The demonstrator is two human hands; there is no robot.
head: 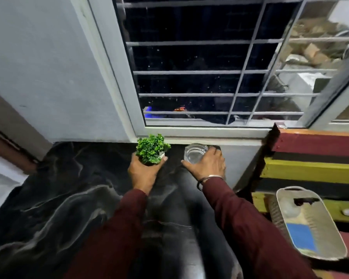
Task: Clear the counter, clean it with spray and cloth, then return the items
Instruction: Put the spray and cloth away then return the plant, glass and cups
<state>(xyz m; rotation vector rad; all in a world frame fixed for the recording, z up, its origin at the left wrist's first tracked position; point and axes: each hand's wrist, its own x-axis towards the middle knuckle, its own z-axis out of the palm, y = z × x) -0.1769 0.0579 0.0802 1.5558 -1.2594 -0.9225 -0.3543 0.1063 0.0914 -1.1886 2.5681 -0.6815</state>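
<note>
A small green potted plant [150, 148] sits at the far edge of the black marble counter [69, 188], under the window. My left hand [144, 171] is wrapped around its pot from the near side. Just right of it stands a clear glass ashtray [195, 155], also at the counter's back edge. My right hand [207, 165] grips the ashtray from the right and near side, fingers curled over its rim. Both arms wear maroon sleeves.
A barred window [220, 77] rises directly behind the counter, a grey wall [48, 67] to its left. To the right is a striped red, yellow and black bench [314, 158] with a woven tray [308, 222] holding a blue cloth [301, 236].
</note>
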